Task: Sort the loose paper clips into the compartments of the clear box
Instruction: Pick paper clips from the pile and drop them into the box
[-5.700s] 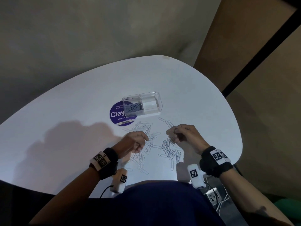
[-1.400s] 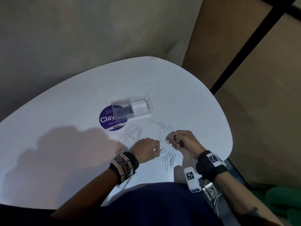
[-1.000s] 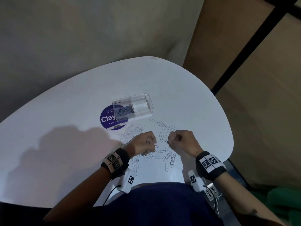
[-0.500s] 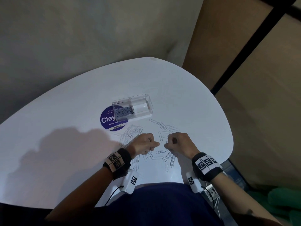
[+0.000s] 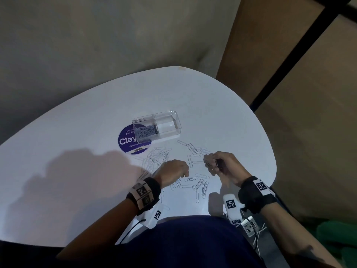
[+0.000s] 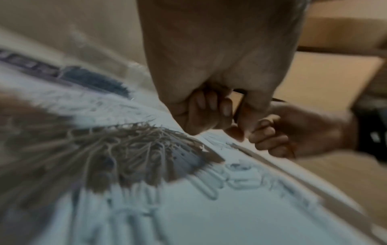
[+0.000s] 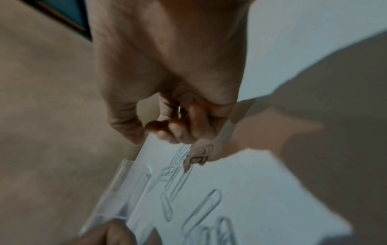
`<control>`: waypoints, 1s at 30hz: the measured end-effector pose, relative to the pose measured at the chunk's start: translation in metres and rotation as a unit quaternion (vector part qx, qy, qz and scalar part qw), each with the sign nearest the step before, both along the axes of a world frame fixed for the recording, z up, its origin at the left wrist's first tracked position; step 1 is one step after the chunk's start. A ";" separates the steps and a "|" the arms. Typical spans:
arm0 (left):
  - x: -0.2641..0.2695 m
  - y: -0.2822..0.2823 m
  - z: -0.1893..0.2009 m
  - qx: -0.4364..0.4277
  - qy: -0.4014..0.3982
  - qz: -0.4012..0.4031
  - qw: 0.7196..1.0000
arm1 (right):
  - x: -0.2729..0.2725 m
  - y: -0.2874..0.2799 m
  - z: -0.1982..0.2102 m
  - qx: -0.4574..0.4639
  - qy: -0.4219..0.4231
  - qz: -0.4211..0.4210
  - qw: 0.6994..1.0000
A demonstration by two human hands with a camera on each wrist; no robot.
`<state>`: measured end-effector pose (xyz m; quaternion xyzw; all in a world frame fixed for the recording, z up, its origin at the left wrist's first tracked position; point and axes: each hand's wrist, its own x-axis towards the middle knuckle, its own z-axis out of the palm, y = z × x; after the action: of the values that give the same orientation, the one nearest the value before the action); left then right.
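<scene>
I had sorted only part of the job: the left compartment of the clear box (image 5: 156, 126) already held a heap of small paper clips (image 5: 146, 130), while its right compartment looked empty to me. Most of the work was left, I judged, because many loose paper clips (image 5: 195, 182) lay scattered on the white table (image 5: 77, 132) on the near side of the box, between it and my body, some in a cluster just in front of its left end. My right hand (image 5: 222, 165) hovered near the box's right front, fingers curled around a few clips I had gathered; the wrist view showed metal glinting between them. My left hand (image 5: 173, 173) hung low over the scatter in front of the box with its fingers curled under; I cannot tell whether it pinched a clip. Beneath the box's left end lay a round purple sticker (image 5: 128, 141) reading "Clay" in white, cut off by the box, with a smaller line starting "Clean as"; the rest was too small to read.
</scene>
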<state>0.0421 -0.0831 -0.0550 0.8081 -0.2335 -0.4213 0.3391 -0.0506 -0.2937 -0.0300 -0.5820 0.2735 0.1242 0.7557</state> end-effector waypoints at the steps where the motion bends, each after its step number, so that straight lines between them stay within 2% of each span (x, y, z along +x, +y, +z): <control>1: -0.003 0.000 -0.003 0.010 -0.055 -0.030 0.998 | 0.001 0.002 0.001 -0.022 -0.004 -0.013 1.000; 3: -0.009 0.001 -0.008 0.032 -0.169 -0.080 0.982 | 0.001 0.004 -0.004 -0.105 -0.017 -0.038 0.994; 5: -0.014 0.001 -0.012 0.058 -0.274 -0.145 0.949 | 0.001 0.001 -0.008 -0.246 -0.008 0.001 0.969; 7: -0.016 0.003 -0.015 0.060 -0.297 -0.155 0.940 | 0.001 -0.003 -0.012 -0.353 0.017 0.064 0.933; 12: -0.015 0.009 -0.018 0.047 -0.282 -0.113 0.952 | -0.005 -0.004 -0.021 -0.441 0.015 0.127 0.888; 15: -0.012 0.013 -0.012 0.038 -0.241 -0.102 0.964 | -0.005 -0.002 -0.021 -0.471 0.027 0.138 0.871; 19: -0.004 0.023 -0.009 -0.046 -0.084 0.007 0.995 | -0.003 0.004 -0.017 -0.478 0.038 0.118 0.870; 22: 0.000 0.027 -0.001 -0.094 0.009 0.054 0.994 | -0.002 0.007 -0.019 -0.496 0.028 0.133 0.858; 26: 0.002 0.028 0.003 -0.105 0.091 0.084 0.987 | 0.001 0.009 -0.017 -0.515 0.022 0.166 0.841; 30: 0.002 0.024 -0.001 -0.089 0.162 0.123 0.975 | 0.004 0.009 -0.016 -0.505 0.029 0.186 0.843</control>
<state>0.0443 -0.0588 -0.0556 0.7181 -0.1108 -0.4793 0.4922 -0.0469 -0.2851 -0.0461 -0.9189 0.2070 0.1239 0.3120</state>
